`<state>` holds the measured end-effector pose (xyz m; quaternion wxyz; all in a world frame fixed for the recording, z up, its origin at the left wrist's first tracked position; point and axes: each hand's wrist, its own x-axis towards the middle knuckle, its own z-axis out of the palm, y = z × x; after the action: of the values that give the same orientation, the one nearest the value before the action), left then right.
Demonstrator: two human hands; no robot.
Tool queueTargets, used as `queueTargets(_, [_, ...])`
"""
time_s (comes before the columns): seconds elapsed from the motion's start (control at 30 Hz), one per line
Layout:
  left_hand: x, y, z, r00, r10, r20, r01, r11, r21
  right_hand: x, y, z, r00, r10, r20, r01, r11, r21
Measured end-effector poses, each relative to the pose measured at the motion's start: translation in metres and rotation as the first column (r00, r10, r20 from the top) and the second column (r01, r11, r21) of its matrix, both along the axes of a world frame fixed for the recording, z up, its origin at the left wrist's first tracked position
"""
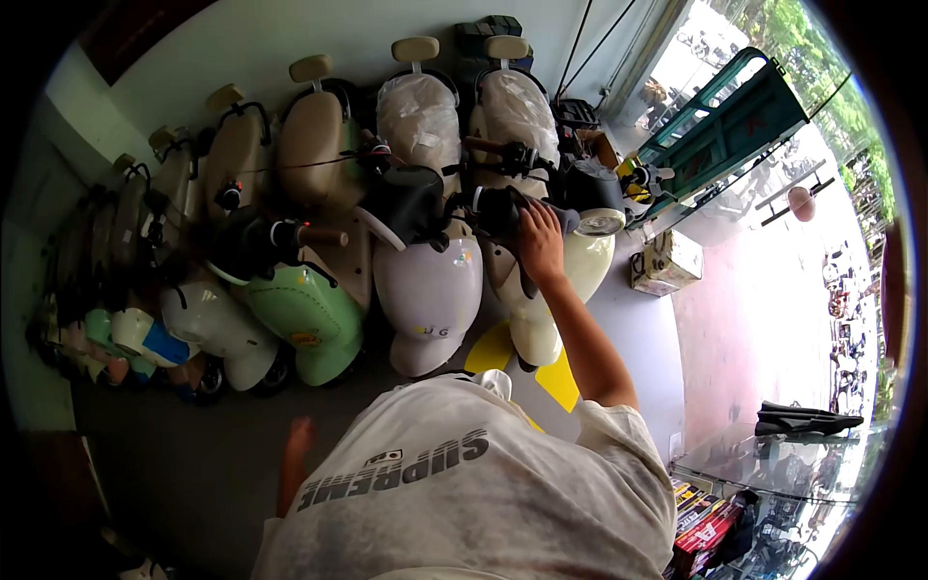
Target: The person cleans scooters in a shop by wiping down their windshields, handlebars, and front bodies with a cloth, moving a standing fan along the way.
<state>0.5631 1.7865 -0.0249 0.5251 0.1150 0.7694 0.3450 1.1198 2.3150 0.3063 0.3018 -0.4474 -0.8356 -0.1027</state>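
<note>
My right hand (541, 230) reaches forward and rests on the black handlebar housing (500, 210) of a cream scooter (535, 324). Its fingers are apart and laid over the dark surface; what lies under the palm is hidden. My left hand (302, 435) hangs low beside my body, apart from the scooters. It is dim and smeared, so its fingers cannot be made out. Left of the cream scooter stands a pale lilac scooter (428, 290) with a black headlight housing (406, 205). Clear plastic wraps the seat (519, 108) behind my right hand.
A green scooter (304, 319) and several others stand in a row to the left. At the right are a whitish box (669, 262), a teal metal frame (725, 121) and a glass counter (773, 464) with boxes (704, 527). Yellow markings (556, 379) show on the grey floor.
</note>
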Motion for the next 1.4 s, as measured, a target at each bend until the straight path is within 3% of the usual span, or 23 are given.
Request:
queueTargets(0.03, [0.003, -0.009, 0.003, 0.986, -0.134, -0.103, 0.127, 0.989, -0.077, -0.002, 0.008, -0.002, 0.992, -0.035, -0.119, 0.024, 0.995, -0.095])
queueTargets(0.07, [0.012, -0.019, 0.015, 0.991, -0.111, -0.078, 0.099, 0.985, -0.143, -0.005, 0.013, -0.003, 0.97, -0.082, -0.231, 0.037, 0.98, -0.194])
queueTargets(0.13, [0.034, -0.029, 0.04, 0.999, -0.032, 0.001, 0.032, 0.973, -0.227, -0.021, 0.021, 0.005, 0.959, -0.11, -0.262, 0.048, 0.971, -0.234])
queueTargets(0.2, [0.051, -0.04, 0.053, 0.999, 0.011, 0.043, 0.001, 0.962, -0.274, -0.043, 0.023, 0.02, 0.989, 0.086, -0.118, -0.098, 0.99, -0.098])
queueTargets(0.27, [0.062, -0.052, 0.06, 0.996, 0.044, 0.08, -0.018, 0.955, -0.297, -0.063, 0.028, 0.006, 0.991, 0.089, 0.096, -0.085, 0.996, -0.041])
queueTargets(0.37, [0.08, -0.057, 0.069, 0.985, 0.129, 0.115, -0.085, 0.942, -0.324, -0.083, 0.042, -0.004, 0.982, 0.071, 0.177, -0.077, 0.997, 0.027])
queueTargets(0.43, [0.095, -0.051, 0.077, 0.933, 0.359, 0.03, -0.308, 0.837, -0.453, -0.099, 0.056, -0.007, 0.988, 0.126, 0.091, -0.113, 0.984, -0.137])
queueTargets(0.47, [0.097, -0.059, 0.075, 0.929, 0.368, 0.031, -0.313, 0.831, -0.46, -0.113, 0.06, -0.003, 0.986, 0.163, -0.027, -0.165, 0.979, -0.117])
queueTargets(0.53, [0.092, -0.068, 0.063, 0.979, 0.202, 0.038, -0.178, 0.926, -0.332, -0.142, 0.058, 0.018, 0.976, 0.033, -0.217, -0.126, 0.894, -0.431])
queueTargets(0.57, [0.089, -0.068, 0.059, 0.992, 0.119, 0.03, -0.107, 0.959, -0.261, -0.16, 0.06, 0.017, 0.93, 0.004, -0.368, -0.195, 0.854, -0.482])
queueTargets(0.6, [0.088, -0.069, 0.056, 0.989, 0.147, 0.031, -0.136, 0.963, -0.234, -0.178, 0.064, 0.017, 0.861, -0.034, -0.508, -0.274, 0.81, -0.518])
queueTargets(0.67, [0.109, -0.044, 0.099, 0.95, 0.306, 0.056, -0.287, 0.932, -0.219, -0.216, 0.087, -0.029, 0.83, 0.069, -0.553, -0.422, 0.727, -0.542])
queueTargets(0.73, [0.128, -0.032, 0.138, 0.918, 0.391, 0.065, -0.373, 0.909, -0.186, -0.237, 0.076, -0.042, 0.943, 0.304, -0.136, -0.328, 0.917, -0.226])
queueTargets(0.77, [0.129, -0.039, 0.129, 0.91, 0.409, 0.064, -0.389, 0.898, -0.204, -0.243, 0.071, -0.042, 0.96, 0.274, -0.064, -0.281, 0.932, -0.228])
queueTargets(0.87, [0.143, -0.059, 0.122, 0.884, 0.464, 0.063, -0.433, 0.861, -0.267, -0.252, 0.096, -0.037, 0.951, 0.298, -0.083, -0.307, 0.868, -0.391])
queueTargets(0.9, [0.159, -0.065, 0.134, 0.935, 0.355, -0.004, -0.339, 0.89, -0.306, -0.252, 0.118, -0.05, 0.937, 0.304, -0.174, -0.35, 0.832, -0.43])
queueTargets(0.93, [0.169, -0.07, 0.145, 0.97, 0.235, -0.065, -0.242, 0.905, -0.349, -0.246, 0.117, -0.014, 0.976, 0.183, -0.12, -0.215, 0.698, -0.683])
queueTargets(1.0, [0.184, -0.095, 0.138, 0.963, 0.267, -0.047, -0.266, 0.897, -0.354, -0.241, 0.15, -0.041, 0.995, 0.098, -0.027, -0.087, 0.687, -0.721])
queueTargets(1.13, [0.213, -0.195, 0.044, 0.907, 0.418, 0.054, -0.38, 0.867, -0.322, -0.254, 0.16, -0.049, 0.979, 0.193, 0.067, -0.112, 0.781, -0.614])
queueTargets(1.17, [0.223, -0.211, 0.031, 0.887, 0.454, 0.079, -0.412, 0.858, -0.306, -0.262, 0.152, -0.04, 0.963, 0.242, 0.12, -0.129, 0.803, -0.581])
queueTargets(1.27, [0.244, -0.208, 0.062, 0.883, 0.465, 0.062, -0.404, 0.822, -0.402, -0.297, 0.128, -0.022, 0.915, 0.36, 0.179, -0.213, 0.811, -0.545])
queueTargets(1.33, [0.252, -0.204, 0.079, 0.874, 0.482, 0.057, -0.414, 0.8, -0.434, -0.318, 0.098, 0.0, 0.729, 0.515, 0.45, -0.102, 0.733, -0.673])
queueTargets(1.4, [0.252, -0.18, 0.113, 0.85, 0.524, 0.049, -0.452, 0.774, -0.443, -0.328, 0.075, -0.013, 0.669, 0.526, 0.526, -0.147, 0.787, -0.599])
